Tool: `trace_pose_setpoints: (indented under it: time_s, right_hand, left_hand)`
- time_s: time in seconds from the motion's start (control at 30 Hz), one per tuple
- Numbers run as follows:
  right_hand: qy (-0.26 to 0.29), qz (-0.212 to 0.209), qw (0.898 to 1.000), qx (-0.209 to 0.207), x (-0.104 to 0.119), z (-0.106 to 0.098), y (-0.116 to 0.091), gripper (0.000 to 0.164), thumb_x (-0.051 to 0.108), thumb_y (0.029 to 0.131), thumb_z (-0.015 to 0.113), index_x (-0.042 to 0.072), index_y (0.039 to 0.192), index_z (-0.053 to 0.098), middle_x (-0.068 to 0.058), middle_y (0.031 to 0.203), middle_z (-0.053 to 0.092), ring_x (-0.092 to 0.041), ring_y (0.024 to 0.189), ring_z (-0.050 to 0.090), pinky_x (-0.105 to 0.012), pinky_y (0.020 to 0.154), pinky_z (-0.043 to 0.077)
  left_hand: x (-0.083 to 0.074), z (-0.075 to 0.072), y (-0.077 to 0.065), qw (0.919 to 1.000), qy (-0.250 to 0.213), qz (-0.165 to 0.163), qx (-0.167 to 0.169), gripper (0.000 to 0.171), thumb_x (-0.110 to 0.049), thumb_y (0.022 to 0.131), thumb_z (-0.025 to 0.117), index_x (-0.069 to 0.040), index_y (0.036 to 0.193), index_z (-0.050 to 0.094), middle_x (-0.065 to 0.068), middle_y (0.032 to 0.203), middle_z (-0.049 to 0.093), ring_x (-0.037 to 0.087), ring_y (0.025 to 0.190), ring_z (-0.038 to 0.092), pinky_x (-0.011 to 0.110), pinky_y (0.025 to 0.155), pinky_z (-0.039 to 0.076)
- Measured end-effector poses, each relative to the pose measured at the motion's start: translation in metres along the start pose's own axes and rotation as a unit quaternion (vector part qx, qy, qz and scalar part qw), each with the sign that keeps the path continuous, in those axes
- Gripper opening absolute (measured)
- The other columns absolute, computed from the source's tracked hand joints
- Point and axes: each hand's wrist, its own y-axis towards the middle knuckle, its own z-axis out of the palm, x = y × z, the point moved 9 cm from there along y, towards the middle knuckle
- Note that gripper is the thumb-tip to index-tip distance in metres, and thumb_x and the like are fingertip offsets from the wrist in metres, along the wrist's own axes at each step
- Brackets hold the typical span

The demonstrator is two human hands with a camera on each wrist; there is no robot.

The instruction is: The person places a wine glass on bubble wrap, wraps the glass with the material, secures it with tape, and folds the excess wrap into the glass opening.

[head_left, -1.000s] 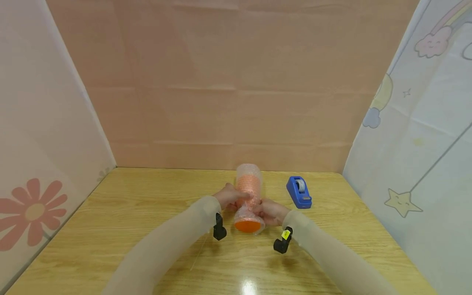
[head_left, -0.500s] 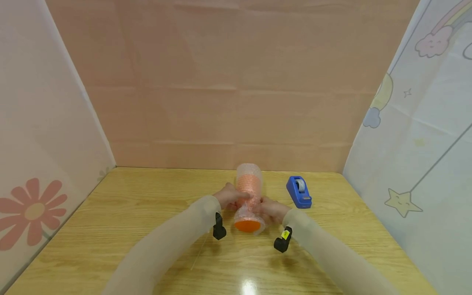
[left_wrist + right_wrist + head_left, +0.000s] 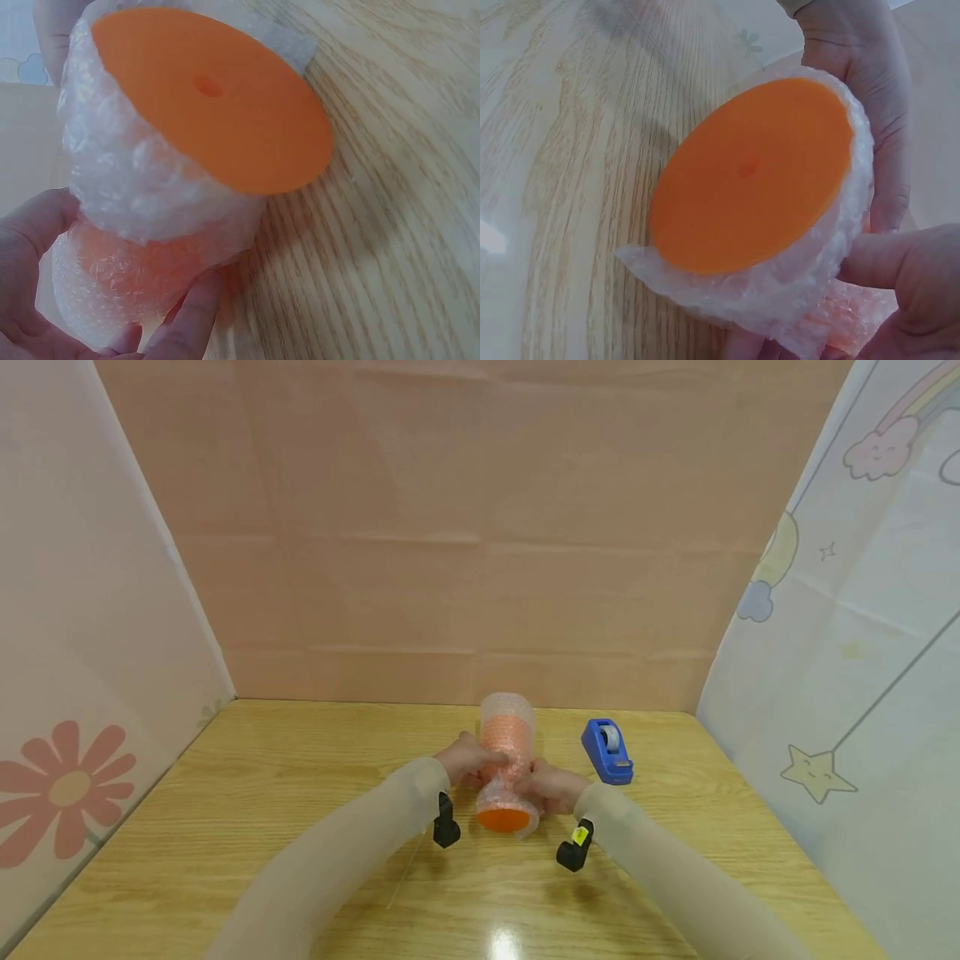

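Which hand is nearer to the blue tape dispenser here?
The right hand: it grips the bubble-wrapped object left of the blue tape dispenser. The left hand grips the object's opposite side, farther left.

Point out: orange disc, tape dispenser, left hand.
Orange disc [image 3: 225, 112], left wrist view: flat face.
Tape dispenser [image 3: 609, 756], head view: blue body.
Left hand [image 3: 465, 757], head view: back of the hand.

And there, on the black wrist camera [image 3: 573, 857] just behind the right grip [image 3: 555, 785], sits a yellow label [image 3: 581, 836], any print far too small to read; no legible words, numbers or brands!
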Motion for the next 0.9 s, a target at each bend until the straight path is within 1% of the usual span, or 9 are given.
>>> trace_pose_setpoints:
  time_s: [0.07,0.13,0.3,0.47,0.53,0.67,0.73,0.8,0.9]
  right_hand:
    - [0.003,-0.006,1.000,-0.006,0.002,0.000,0.000,0.054,-0.002,0.091,0.053,0.000,0.132,0.019,-0.019,0.127,0.024,-0.032,0.103,0.041,-0.034,0.079,0.044]
    - [0.008,-0.008,1.000,-0.014,0.003,-0.001,-0.001,0.056,-0.004,0.090,0.053,-0.002,0.131,0.016,-0.020,0.125,0.024,-0.033,0.103,0.040,-0.035,0.082,0.044]
    - [0.010,-0.015,1.000,-0.020,0.007,-0.003,0.001,0.062,-0.007,0.088,0.056,-0.004,0.132,0.013,-0.021,0.125,0.025,-0.033,0.104,0.041,-0.037,0.089,0.045]
    - [-0.003,-0.020,0.999,-0.026,0.009,-0.005,0.003,0.063,-0.009,0.085,0.056,-0.002,0.131,0.014,-0.020,0.119,0.028,-0.028,0.092,0.044,-0.028,0.069,0.043]
    - [0.003,-0.023,0.999,-0.021,0.009,-0.004,0.004,0.064,-0.009,0.084,0.056,-0.002,0.131,0.013,-0.020,0.119,0.027,-0.028,0.092,0.044,-0.027,0.068,0.043]
    - [0.017,-0.026,0.999,-0.013,0.009,-0.002,0.004,0.065,-0.010,0.084,0.057,-0.001,0.130,0.012,-0.019,0.123,0.026,-0.030,0.099,0.044,-0.029,0.076,0.045]
    - [0.014,-0.026,0.999,-0.013,0.010,-0.001,0.004,0.064,-0.009,0.084,0.057,-0.001,0.130,0.012,-0.019,0.122,0.026,-0.031,0.099,0.044,-0.029,0.076,0.045]
    - [0.013,-0.027,0.999,-0.015,0.010,-0.002,0.005,0.064,-0.009,0.084,0.057,-0.001,0.129,0.013,-0.019,0.121,0.026,-0.030,0.098,0.044,-0.029,0.075,0.044]
    - [0.015,-0.031,0.999,-0.012,0.010,-0.001,0.005,0.063,-0.009,0.084,0.057,-0.001,0.128,0.013,-0.018,0.120,0.027,-0.028,0.095,0.044,-0.027,0.071,0.043]
  left_hand:
    - [0.000,0.000,-0.001,1.0000,0.002,0.001,-0.001,0.081,-0.031,0.084,0.073,0.002,0.136,0.020,0.013,0.119,0.034,0.023,0.092,0.048,0.032,0.084,0.050]
    - [0.001,0.000,0.001,1.0000,-0.001,0.001,-0.003,0.082,-0.031,0.084,0.074,0.002,0.136,0.020,0.013,0.119,0.035,0.024,0.093,0.048,0.035,0.087,0.049]
    - [0.003,0.000,0.006,1.0000,-0.006,0.002,-0.001,0.085,-0.031,0.083,0.075,0.002,0.138,0.019,0.012,0.116,0.035,0.022,0.086,0.048,0.036,0.083,0.050]
    - [0.003,0.000,0.008,0.9999,-0.015,0.004,-0.001,0.081,-0.029,0.083,0.075,0.002,0.135,0.022,0.012,0.115,0.036,0.021,0.084,0.049,0.037,0.084,0.051]
    - [0.004,0.000,0.007,0.9999,-0.014,0.005,-0.003,0.079,-0.030,0.083,0.075,0.002,0.134,0.024,0.012,0.115,0.036,0.021,0.084,0.049,0.037,0.085,0.052]
    - [0.005,-0.001,0.007,1.0000,-0.003,0.007,-0.003,0.080,-0.031,0.084,0.075,0.003,0.135,0.023,0.012,0.116,0.037,0.021,0.084,0.051,0.035,0.083,0.052]
    - [0.004,-0.003,0.007,0.9998,0.013,0.016,-0.007,0.083,-0.032,0.083,0.075,0.004,0.137,0.024,0.013,0.118,0.040,0.022,0.085,0.054,0.036,0.082,0.052]
    - [-0.001,-0.007,0.008,0.9975,0.051,0.039,-0.028,0.082,-0.033,0.082,0.076,0.005,0.136,0.028,0.015,0.119,0.043,0.024,0.088,0.054,0.038,0.083,0.051]
    - [-0.015,-0.013,0.008,0.9857,0.120,0.093,-0.073,0.081,-0.032,0.077,0.080,0.006,0.133,0.035,0.018,0.119,0.049,0.029,0.096,0.053,0.043,0.085,0.049]
